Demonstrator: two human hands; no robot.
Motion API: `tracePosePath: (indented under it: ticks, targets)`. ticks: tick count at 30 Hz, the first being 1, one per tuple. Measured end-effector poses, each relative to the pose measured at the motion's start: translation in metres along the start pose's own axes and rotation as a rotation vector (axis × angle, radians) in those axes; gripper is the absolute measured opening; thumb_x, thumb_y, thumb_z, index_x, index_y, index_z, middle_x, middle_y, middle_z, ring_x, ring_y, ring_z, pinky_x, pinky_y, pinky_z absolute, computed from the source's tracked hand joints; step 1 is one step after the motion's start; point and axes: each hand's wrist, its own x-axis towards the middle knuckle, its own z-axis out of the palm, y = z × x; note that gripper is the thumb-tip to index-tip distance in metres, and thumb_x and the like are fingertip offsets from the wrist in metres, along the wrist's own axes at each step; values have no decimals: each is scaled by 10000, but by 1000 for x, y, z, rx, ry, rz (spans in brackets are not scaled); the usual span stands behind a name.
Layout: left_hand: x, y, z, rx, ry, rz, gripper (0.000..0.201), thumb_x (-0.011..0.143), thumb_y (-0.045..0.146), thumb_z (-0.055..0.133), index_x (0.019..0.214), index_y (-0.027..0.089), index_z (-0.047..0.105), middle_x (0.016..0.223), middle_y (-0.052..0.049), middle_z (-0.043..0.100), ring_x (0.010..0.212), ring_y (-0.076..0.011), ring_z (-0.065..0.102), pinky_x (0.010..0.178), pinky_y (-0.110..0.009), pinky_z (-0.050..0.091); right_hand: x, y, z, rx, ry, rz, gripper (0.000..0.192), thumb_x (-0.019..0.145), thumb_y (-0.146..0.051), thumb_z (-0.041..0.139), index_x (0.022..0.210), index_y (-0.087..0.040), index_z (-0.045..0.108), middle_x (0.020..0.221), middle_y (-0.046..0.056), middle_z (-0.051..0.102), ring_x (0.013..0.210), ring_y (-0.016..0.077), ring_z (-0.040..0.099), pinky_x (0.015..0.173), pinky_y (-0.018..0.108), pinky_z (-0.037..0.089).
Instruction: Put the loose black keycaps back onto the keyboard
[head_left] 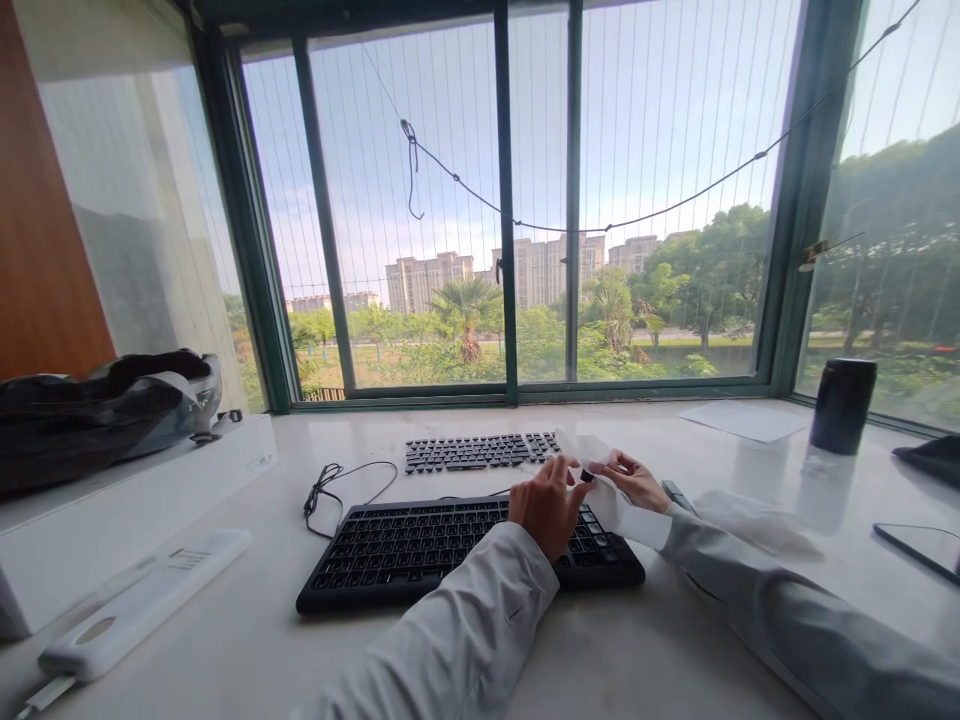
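My left hand point(547, 505) hovers over the right end of a black keyboard point(420, 550) and pinches a small black keycap point(586, 476) between thumb and finger. My right hand point(634, 480) holds a white cloth or tissue point(592, 450) against that keycap. Both hands meet above the keyboard's right side. A set of loose black keycaps point(480, 452) lies laid out in keyboard form just beyond, on the white desk point(247, 620). The keyboard's black cable point(330, 485) curls at its left.
A white box point(135, 500) with a black bag point(97, 405) on it stands at the left, a long white device point(142, 600) in front. A black cylinder point(842, 405), paper point(742, 420) and dark flat items point(919, 545) are at the right. Windows close off the back.
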Motion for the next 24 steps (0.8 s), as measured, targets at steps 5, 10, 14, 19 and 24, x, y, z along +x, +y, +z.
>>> tracePosePath:
  ticks: [5,10,14,19,24]
  targets:
    - [-1,1,-1,-2,14,18,305,892,451,388,1131,285,478,1026,9,621,842,-143,613,665,-248,434,6,8,-6,44,-3,74,457,484,-411,806,585,-211,408,556,-30,586,435,116,506,409,242,379]
    - [-2,0,-1,31,5,50,361,900,479,336,1184,305,476,1050,1,622,868,-151,615,679,-248,450,10,24,-12,104,-53,75,449,492,-476,779,618,-228,428,675,4,625,564,182,586,488,282,409]
    - [-2,-1,0,85,-21,48,393,897,473,345,1242,314,443,1082,-9,615,884,-160,616,685,-251,463,11,32,-12,67,-5,77,474,455,-508,779,578,-227,418,673,29,612,584,190,581,535,303,422]
    - [-1,-2,0,99,-32,59,420,894,485,339,1284,337,389,1126,6,598,908,-167,612,688,-261,475,12,36,-16,119,-61,92,391,458,-437,788,611,-226,496,670,7,620,558,161,557,547,286,417]
    - [0,1,-4,97,-63,6,430,883,502,356,1270,319,403,1134,-6,589,926,-158,605,713,-255,467,13,35,-17,66,-44,129,383,403,-438,785,599,-230,530,674,30,640,575,205,571,565,326,436]
